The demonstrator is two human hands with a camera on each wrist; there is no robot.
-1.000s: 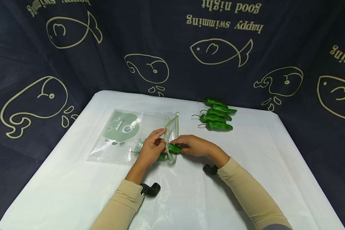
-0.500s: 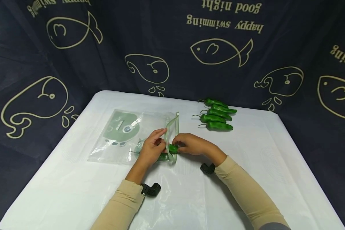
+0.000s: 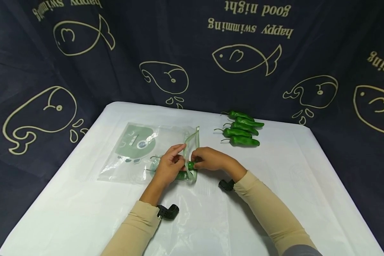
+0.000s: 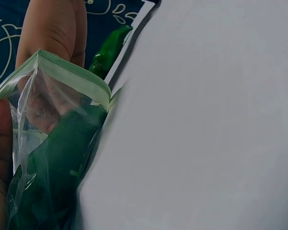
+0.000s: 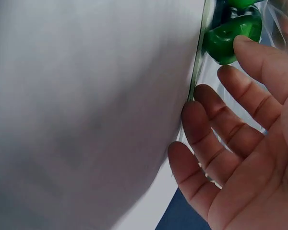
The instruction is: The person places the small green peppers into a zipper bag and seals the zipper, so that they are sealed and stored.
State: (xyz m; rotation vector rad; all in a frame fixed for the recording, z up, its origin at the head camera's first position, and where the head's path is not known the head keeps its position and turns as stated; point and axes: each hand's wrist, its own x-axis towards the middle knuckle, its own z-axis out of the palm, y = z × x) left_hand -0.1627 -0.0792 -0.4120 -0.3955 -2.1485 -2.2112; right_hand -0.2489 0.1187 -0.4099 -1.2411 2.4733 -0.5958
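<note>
A clear zip bag (image 3: 166, 135) with a green rim and a printed whale lies flat, its mouth gaping toward the right. My left hand (image 3: 168, 167) holds the upper layer near the mouth; a finger (image 4: 0, 143) lies along the rim in the left wrist view. Inside, a green chili pepper (image 3: 182, 175) lies along the near edge. Beside it a second chili pepper (image 5: 225, 45) is mostly in, its blunt end at the opening. My right hand (image 3: 211, 159) touches that end with the thumb (image 5: 252, 52), the other fingers spread and relaxed at the mouth.
Several green chili peppers (image 3: 243, 131) lie stacked side by side at the back right of the white-covered table (image 3: 275, 185). A dark curtain (image 3: 192, 35) with fish and whale drawings hangs behind the table's far edge.
My right hand has moved left, and the second chili pepper has slid deeper into the bag, its stem now showing beyond my left hand. The left hand has stayed in place.
</note>
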